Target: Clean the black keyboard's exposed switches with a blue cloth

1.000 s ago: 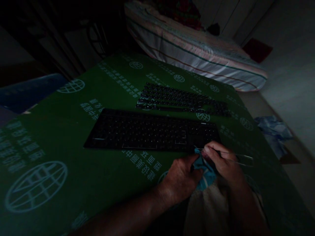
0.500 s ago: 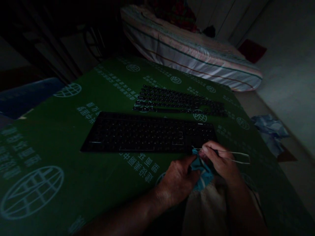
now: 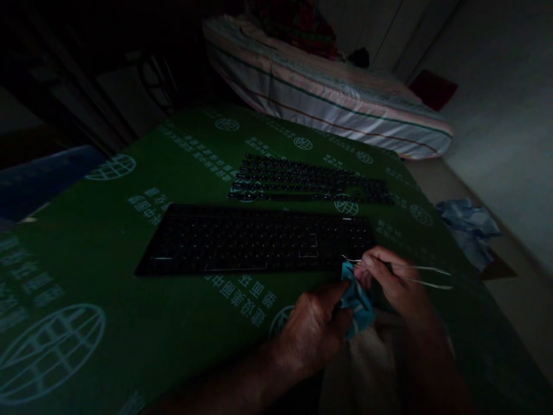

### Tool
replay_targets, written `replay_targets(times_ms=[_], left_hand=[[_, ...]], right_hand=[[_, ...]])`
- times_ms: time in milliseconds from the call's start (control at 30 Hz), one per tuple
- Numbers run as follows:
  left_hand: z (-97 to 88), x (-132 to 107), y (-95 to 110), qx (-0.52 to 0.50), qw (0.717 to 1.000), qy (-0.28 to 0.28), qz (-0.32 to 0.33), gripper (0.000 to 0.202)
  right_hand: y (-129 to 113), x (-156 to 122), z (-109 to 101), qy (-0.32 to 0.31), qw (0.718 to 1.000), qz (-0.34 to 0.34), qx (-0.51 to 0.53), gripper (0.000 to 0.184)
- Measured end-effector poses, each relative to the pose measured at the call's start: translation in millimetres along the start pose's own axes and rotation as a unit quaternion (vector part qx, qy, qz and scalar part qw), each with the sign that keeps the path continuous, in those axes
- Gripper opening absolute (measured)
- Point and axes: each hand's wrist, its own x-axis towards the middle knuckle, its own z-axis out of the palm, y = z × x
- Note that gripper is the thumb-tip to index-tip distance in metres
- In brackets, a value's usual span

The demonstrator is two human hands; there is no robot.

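Note:
My left hand [image 3: 313, 323] is closed on a light-blue cloth [image 3: 359, 308], pinching it near the keyboard's front right corner. A thin bent wire tool [image 3: 425, 274] is gripped in my right hand [image 3: 391, 279]. Its two long prongs stick out to the right, and a short hooked end reaches left just above the cloth's top. The black keyboard [image 3: 242, 239] lies flat on the table beyond both hands, its key area largely bare of caps. Behind it, black keycaps [image 3: 298, 178] are laid out in rows. Dim light hides finer detail.
A green printed cover [image 3: 173, 323] spreads over the table. Past its far edge stands a bed with a striped sheet [image 3: 328, 109]. Crumpled plastic [image 3: 469, 222] lies on the floor at the right, near a pale wall. Something blue [image 3: 47, 178] is at the left edge.
Both hands, with the cloth and the wire tool, have shifted slightly right relative to the keyboard. The view has moved a little; the keyboard and keycaps stay in place.

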Motion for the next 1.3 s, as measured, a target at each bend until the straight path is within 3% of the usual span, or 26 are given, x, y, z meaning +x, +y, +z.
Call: replay_targets(times_ms=[300,433,533,633,800,967,1133,1300], left_hand=[[-1.3,3,-4,0.030,0.999,0.016,0.027,0.033],[3.2,1,-7,0.113,0.992,0.031,0.039,0.036],[5.7,-2,-6,0.173,0.983,0.034,0.042,0.050],[6.1,-3,-1,0.251,0.967,-0.001,0.030,0.058],[4.9,-1,13,0.368,0.926,-0.079,0.023,0.041],[1.6,-2,18,0.386,0.920,-0.068,0.006,0.033],[-3.1,1,22,0.381,0.920,-0.088,-0.018,0.044],[0.0,4,20,0.403,0.913,-0.068,-0.017,0.032]], right_hand=[[2,4,2,0.006,1.000,0.004,0.016,0.028],[3,5,-2,0.003,1.000,0.023,-0.001,0.029],[3,5,-4,0.005,1.000,0.019,0.006,0.027],[3,5,-6,-0.011,1.000,0.017,0.021,0.024],[7,7,-6,-0.046,0.997,0.039,0.045,0.023],[9,10,0,-0.034,0.998,0.041,0.045,0.024],[6,11,1,-0.038,0.997,0.051,0.036,0.022],[7,11,-2,-0.047,0.996,0.063,0.044,0.020]])
